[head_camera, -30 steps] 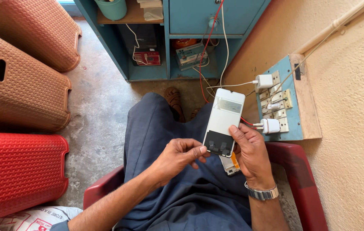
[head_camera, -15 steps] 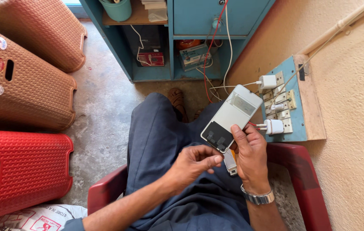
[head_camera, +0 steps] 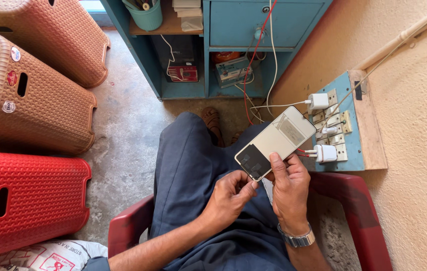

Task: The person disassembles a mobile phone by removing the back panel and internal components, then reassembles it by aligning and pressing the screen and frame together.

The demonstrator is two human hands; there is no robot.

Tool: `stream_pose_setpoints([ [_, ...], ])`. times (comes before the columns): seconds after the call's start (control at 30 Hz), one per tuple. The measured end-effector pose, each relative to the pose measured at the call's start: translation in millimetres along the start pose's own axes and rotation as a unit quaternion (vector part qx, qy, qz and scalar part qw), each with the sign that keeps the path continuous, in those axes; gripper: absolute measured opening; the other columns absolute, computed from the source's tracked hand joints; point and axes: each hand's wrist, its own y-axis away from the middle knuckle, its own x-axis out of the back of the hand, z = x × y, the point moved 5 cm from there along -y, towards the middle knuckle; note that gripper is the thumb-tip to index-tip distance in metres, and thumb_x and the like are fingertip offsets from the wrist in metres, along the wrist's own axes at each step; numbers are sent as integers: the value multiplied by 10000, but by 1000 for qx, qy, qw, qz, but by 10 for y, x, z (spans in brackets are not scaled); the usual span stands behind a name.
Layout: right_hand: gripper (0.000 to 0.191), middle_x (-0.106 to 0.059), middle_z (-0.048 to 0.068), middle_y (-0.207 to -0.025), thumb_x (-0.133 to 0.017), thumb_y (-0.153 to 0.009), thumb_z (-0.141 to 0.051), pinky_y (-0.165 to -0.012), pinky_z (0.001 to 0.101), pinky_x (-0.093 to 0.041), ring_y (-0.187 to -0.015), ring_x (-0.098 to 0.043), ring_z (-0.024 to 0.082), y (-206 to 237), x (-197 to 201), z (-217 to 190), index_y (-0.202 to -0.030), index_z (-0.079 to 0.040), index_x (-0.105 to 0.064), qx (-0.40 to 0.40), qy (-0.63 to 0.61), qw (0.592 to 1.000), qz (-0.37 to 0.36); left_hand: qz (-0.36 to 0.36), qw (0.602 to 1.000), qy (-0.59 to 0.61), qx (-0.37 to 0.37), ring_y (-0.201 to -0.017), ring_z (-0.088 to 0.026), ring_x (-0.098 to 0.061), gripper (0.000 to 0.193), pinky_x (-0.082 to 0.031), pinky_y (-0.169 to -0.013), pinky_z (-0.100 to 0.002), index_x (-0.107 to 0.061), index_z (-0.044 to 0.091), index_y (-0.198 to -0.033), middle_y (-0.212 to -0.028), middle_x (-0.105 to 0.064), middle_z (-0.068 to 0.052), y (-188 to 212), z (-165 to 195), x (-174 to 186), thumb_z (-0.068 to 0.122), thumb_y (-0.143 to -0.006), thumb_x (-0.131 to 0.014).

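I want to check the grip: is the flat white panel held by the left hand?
No, the right hand holds the flat white panel near its dark lower end, while the left hand only reaches toward that corner.

The setting is a small phone or electronics repair workspace, indicated by a wall-mounted switch-and-socket board [head_camera: 346, 131] at right holding white chargers [head_camera: 319, 101], loose red and white wires [head_camera: 257, 47] running into a far blue cabinet [head_camera: 268, 22], and stacked plastic stools [head_camera: 28, 95] at left.
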Motion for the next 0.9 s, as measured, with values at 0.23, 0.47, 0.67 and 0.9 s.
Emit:
stream_pose_setpoints([
  [0.23, 202, -734, 109, -1033, -631, -1032, -124, -809, 312, -627, -887, -719, 142, 26, -8, -9, -1139, 46, -650, 17, 29, 999, 2, 14, 990, -118, -79, -683, -142, -556, 215, -472, -604, -317, -615, -8, -885, -792, -599, -62, 31, 213, 39, 185, -955, -679],
  [0.47, 193, -741, 118, -1016, -643, -1021, -118, -796, 322, -632, -867, -724, 147, 38, 3, -10, -1114, 51, -654, 11, 32, 999, 2, 0, 990, -125, -71, -695, -179, -559, 196, -475, -618, -349, -593, -1, -892, -798, -596, -85, 6, 223, 59, 172, -954, -659],
  [0.67, 187, -744, 120, -1001, -643, -1020, -118, -785, 334, -640, -849, -731, 155, 33, 29, -14, -1105, 48, -657, 6, 37, 999, -4, -28, 989, -130, -67, -690, -158, -560, 177, -477, -607, -340, -594, 10, -885, -793, -595, -74, -9, 237, 79, 166, -951, -648],
  [0.9, 193, -747, 116, -989, -648, -1014, -130, -771, 335, -645, -835, -729, 149, 26, 13, -20, -1096, 45, -661, -5, 34, 999, -8, -30, 990, -121, -72, -677, -146, -547, 190, -471, -596, -331, -597, 8, -876, -785, -596, -66, -18, 246, 104, 173, -950, -656],
])
